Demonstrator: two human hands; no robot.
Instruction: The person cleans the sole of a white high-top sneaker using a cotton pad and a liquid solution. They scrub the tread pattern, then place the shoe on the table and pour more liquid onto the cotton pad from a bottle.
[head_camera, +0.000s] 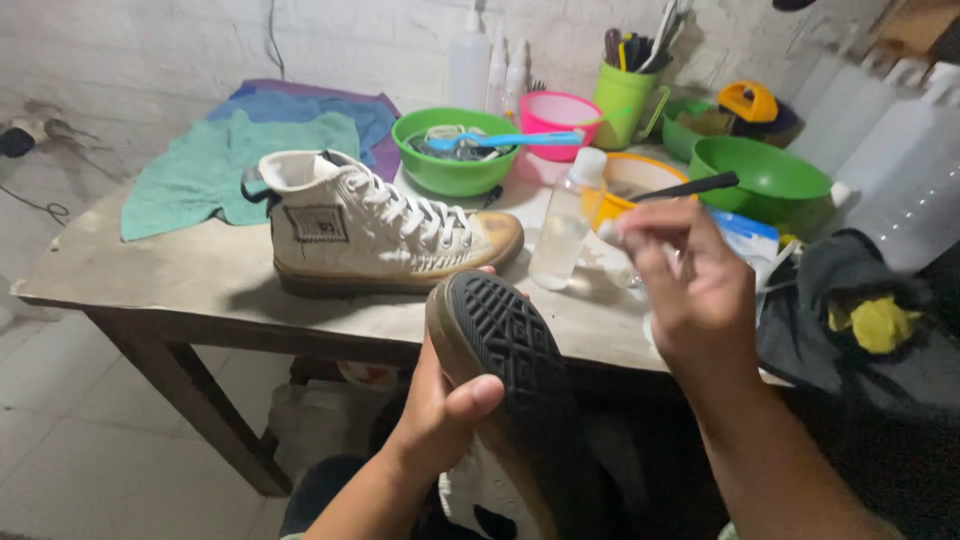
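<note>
Left hand (440, 400) wrapped around a shoe (500, 370), thumb pressed on the edge of the black sole, toe pointing up and sole turned to the face. Held that way so the dirty underside shows plainly. Shoe low down, in front of the table (200, 280) and above the lap.

Right hand (690, 290) raised just right of the sole, fingers pinched together on something small and whitish at the tips; too blurred to tell what. Lifted close to the sole, near enough to touch it.

On the table, second shoe (380, 225) standing on its own sole, cream with white laces, toe to the right. Parked there out of the way, yet near. Clear bottle (565, 220) upright just beside its toe, easy to grab. Behind, green bowl (455, 150) with a blue brush (510, 140) laid across it, pink bowl (560, 110), orange bowl (630, 180) and big green bowl (765, 180), all in a row at the back. Green cup (622, 100) stuffed with tools, handles up for quick picking. Cloths (230, 165) spread flat at the far left. Dark rag with a yellow bit (880, 320) at the right.
</note>
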